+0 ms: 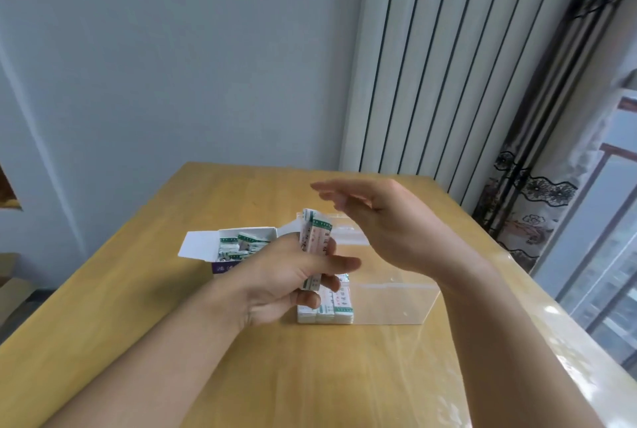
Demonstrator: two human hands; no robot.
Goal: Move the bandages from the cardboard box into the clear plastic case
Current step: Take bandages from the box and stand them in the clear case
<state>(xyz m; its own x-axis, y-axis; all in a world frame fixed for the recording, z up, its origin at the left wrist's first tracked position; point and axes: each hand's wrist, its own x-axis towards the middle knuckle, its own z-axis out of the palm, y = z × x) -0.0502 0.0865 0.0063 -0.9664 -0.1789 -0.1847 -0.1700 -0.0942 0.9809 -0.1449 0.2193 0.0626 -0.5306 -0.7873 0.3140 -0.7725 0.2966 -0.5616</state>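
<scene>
My left hand grips a small stack of wrapped bandages, white with green ends, held upright above the left end of the clear plastic case. Inside the case, at its left end, lies a flat stack of bandages. The open cardboard box, white with a purple side, sits just left of the case and holds several more bandages. My right hand hovers over the case with fingers straight, holding nothing.
The wooden table has a glossy cover; its right edge runs beside a window and patterned curtain. A white radiator stands behind the table's far edge. Cardboard cartons sit on the floor at left.
</scene>
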